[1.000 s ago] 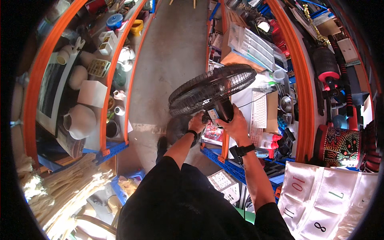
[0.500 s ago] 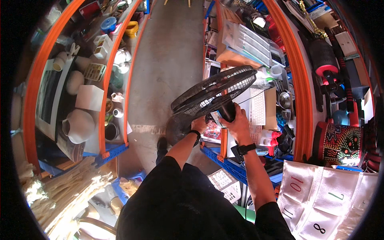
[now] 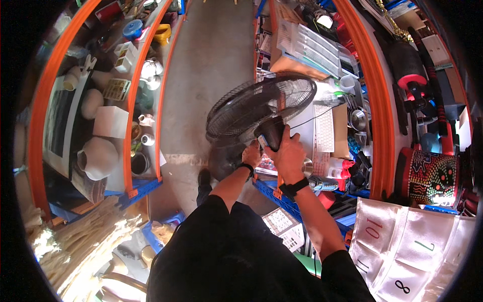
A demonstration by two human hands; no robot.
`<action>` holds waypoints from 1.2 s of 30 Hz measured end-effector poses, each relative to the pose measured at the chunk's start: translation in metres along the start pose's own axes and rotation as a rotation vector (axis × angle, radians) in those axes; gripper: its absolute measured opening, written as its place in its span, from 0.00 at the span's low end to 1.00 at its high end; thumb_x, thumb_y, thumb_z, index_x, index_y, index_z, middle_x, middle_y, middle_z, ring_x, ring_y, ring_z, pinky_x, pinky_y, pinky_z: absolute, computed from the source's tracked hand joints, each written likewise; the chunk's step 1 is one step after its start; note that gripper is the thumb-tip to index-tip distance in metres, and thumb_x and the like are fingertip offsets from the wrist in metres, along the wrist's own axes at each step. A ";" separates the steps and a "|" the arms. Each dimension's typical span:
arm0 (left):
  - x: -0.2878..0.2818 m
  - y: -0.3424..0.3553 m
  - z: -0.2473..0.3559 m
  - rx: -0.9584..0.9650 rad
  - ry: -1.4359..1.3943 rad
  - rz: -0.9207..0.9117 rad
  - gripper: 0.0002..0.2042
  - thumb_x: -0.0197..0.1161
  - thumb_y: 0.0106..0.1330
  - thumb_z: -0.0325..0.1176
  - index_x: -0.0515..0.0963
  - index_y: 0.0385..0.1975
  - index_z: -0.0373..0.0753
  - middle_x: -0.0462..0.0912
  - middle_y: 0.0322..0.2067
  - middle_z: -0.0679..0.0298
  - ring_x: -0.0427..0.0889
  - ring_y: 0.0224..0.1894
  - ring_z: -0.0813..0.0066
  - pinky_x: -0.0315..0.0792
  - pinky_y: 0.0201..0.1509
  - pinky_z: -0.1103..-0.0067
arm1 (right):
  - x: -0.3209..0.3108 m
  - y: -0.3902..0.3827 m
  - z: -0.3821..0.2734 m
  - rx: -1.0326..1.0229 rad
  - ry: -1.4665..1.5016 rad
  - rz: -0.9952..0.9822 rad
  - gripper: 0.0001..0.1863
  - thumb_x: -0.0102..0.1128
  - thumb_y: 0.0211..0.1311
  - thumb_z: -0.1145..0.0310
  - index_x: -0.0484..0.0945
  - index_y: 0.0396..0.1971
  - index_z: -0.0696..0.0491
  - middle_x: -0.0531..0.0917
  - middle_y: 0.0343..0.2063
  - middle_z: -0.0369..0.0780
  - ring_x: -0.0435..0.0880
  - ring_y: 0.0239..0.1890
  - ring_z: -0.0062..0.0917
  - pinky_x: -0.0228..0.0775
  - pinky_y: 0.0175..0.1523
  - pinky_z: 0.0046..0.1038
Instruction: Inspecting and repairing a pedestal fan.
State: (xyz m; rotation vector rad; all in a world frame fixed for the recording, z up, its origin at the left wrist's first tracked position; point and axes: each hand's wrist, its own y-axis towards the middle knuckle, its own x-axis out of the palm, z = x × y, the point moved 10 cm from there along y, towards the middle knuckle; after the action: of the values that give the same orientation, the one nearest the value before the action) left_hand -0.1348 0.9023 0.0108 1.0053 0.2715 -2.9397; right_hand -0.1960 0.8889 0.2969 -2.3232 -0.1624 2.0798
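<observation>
A black pedestal fan stands before me, its round wire cage tilted and facing away. My right hand wraps round the rear of its dark motor housing. Just below and left of it, my left hand is closed at the fan's neck; the exact grip is partly hidden by its own fingers. A dark round base shows on the floor below, near my shoe. A thin cable runs from the housing toward the right shelf.
Orange-and-blue shelving flanks the aisle. The left rack holds a white round vase and a white box. On the right rack lie a white keyboard, a clear plastic drawer unit and a dotted drum. A white pocket chart hangs at lower right.
The fan's head has swung a little to the left and its cage shows more of its round face. My right hand has moved slightly left with the housing.
</observation>
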 end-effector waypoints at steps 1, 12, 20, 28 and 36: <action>0.001 0.001 -0.003 0.002 0.000 -0.003 0.18 0.64 0.60 0.37 0.71 0.48 0.40 0.79 0.43 0.50 0.81 0.44 0.46 0.76 0.47 0.57 | -0.002 -0.001 -0.005 -0.009 -0.041 0.010 0.51 0.76 0.44 0.50 0.61 0.66 0.57 0.76 0.40 0.53 0.83 0.38 0.49 0.77 0.39 0.46; -0.011 0.004 -0.005 -0.046 0.001 0.002 0.24 0.66 0.61 0.44 0.69 0.54 0.39 0.80 0.47 0.50 0.82 0.47 0.48 0.77 0.48 0.59 | -0.005 0.016 -0.003 -0.012 0.004 -0.045 0.50 0.75 0.45 0.47 0.63 0.66 0.54 0.77 0.40 0.53 0.83 0.39 0.50 0.78 0.40 0.45; -0.020 0.007 -0.008 -0.058 0.028 0.035 0.30 0.64 0.61 0.52 0.67 0.59 0.42 0.83 0.45 0.51 0.84 0.45 0.50 0.77 0.48 0.60 | -0.001 0.030 -0.004 -0.075 0.062 -0.026 0.51 0.75 0.45 0.45 0.61 0.67 0.52 0.76 0.44 0.51 0.78 0.50 0.48 0.76 0.44 0.48; -0.033 0.013 -0.009 -0.104 0.015 0.055 0.32 0.65 0.61 0.52 0.66 0.61 0.44 0.83 0.46 0.50 0.83 0.48 0.50 0.77 0.50 0.59 | -0.012 0.038 -0.006 -0.056 0.166 0.033 0.47 0.74 0.48 0.48 0.63 0.66 0.51 0.77 0.44 0.52 0.79 0.48 0.49 0.75 0.50 0.45; -0.034 0.023 -0.007 -0.146 -0.091 -0.043 0.36 0.66 0.61 0.48 0.59 0.68 0.46 0.77 0.57 0.48 0.77 0.58 0.50 0.71 0.60 0.62 | 0.004 0.061 0.007 -0.143 0.324 0.040 0.45 0.77 0.46 0.57 0.63 0.65 0.46 0.76 0.44 0.53 0.78 0.49 0.50 0.73 0.52 0.44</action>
State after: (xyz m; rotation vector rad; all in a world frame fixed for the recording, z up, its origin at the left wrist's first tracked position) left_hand -0.1020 0.8801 0.0224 0.8553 0.5024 -2.9421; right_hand -0.1981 0.8277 0.2868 -2.7273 -0.2663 1.7253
